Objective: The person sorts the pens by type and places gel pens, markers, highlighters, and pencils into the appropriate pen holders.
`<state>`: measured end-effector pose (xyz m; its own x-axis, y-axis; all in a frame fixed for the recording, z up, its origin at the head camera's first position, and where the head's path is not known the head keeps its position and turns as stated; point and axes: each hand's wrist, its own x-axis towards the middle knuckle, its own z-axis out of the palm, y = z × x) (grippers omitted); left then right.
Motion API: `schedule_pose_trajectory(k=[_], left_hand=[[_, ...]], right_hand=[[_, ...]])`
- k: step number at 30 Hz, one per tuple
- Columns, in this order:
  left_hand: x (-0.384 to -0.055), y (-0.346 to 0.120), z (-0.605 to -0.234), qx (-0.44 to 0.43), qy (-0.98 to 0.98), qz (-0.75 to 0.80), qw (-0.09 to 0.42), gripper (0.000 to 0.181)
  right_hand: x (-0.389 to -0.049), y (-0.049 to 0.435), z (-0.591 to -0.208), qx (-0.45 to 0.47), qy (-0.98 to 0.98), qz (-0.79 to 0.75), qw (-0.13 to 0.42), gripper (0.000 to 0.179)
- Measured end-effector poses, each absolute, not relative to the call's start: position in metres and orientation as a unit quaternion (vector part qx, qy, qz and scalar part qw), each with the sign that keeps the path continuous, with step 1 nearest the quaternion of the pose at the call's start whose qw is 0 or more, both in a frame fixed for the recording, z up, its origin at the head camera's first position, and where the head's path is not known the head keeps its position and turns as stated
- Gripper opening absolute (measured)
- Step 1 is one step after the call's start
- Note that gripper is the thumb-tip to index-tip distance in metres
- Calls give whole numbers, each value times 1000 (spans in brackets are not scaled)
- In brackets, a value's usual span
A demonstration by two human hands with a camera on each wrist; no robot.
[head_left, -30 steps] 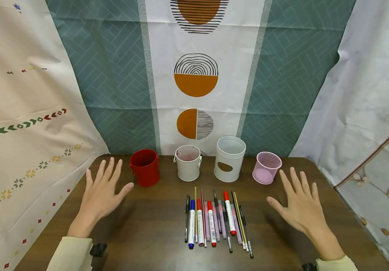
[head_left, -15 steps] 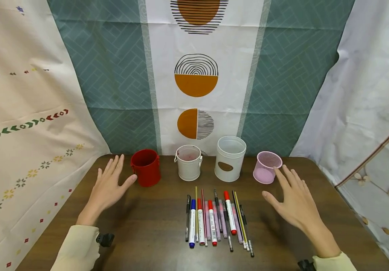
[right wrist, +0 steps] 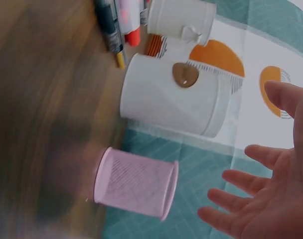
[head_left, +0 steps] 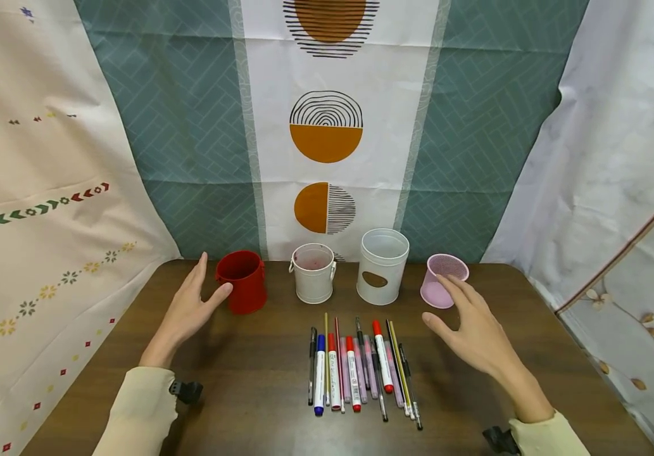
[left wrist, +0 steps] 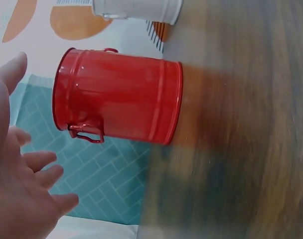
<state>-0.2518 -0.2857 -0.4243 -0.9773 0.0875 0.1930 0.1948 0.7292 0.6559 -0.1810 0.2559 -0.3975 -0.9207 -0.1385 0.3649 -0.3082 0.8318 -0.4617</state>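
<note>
Left hand (head_left: 181, 316) and right hand (head_left: 477, 332) were empty, fingers loosely extended, probably raised to clear the wooden tabletop (head_left: 235, 392). Between them, red-capped markers (head_left: 354, 373), a blue-capped marker (head_left: 319, 373) and slim pens lay side by side, likely so each could be told apart. Marker print too small to read; no brand legible. Beyond: red bucket (head_left: 249, 291) near left hand, white bucket (head_left: 313, 285), white oval-cutout cylinder (head_left: 390, 269), pink mesh cup (right wrist: 136, 183) near right hand; all upright, presumably for stability. Patterned backdrop (head_left: 190, 126) hung behind.
</note>
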Motion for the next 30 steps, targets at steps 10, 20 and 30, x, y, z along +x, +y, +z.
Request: schedule_pose_trajectory(k=[10,20,30], left_hand=[[-263,-292,-424,-74,-888,-446,87,95],[-279,-297,-435,-93,-830,-549,43,91],[-289,-298,-449,-93,-806,-585,11,93]], right_hand=[[-187,231,-391,157,-912,343,159,72],[-194,203,-391,181,-869,444,122,61],[-196,178,-396,185,-862,461,100,58]])
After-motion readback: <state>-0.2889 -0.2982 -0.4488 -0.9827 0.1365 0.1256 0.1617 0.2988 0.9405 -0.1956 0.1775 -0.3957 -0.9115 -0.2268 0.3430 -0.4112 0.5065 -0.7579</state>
